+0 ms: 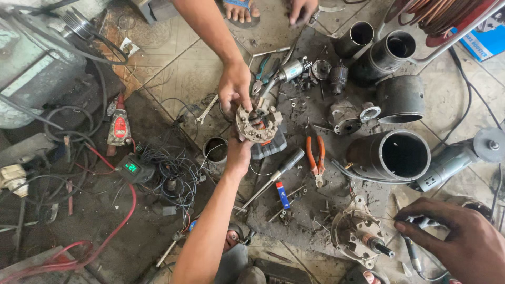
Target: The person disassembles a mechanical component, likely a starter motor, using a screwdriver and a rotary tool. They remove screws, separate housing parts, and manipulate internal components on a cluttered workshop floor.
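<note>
Grimy tiled workshop floor (184, 79), parts everywhere.

Head view: our left hand (239, 155) comes up from below, fingers closed under the round grey metal plate with copper and orange fittings (256, 123), lifted above the floor at mid-frame. A co-worker's hand (234, 87) grips its upper rim from the far side, so the plate looks shared for steadying. Our right hand (463, 236) sits at lower right, fingers curled over a thin grey cable (415, 257); we cannot tell if it is gripped. It is just beside the round silver end housing with shaft (360, 236).

Room is tight: orange-handled pliers (315, 158), a silver screwdriver (273, 179) and a large dark steel cylinder (392, 155) crowd the right. A wire tangle (168, 168) is on the left.
</note>
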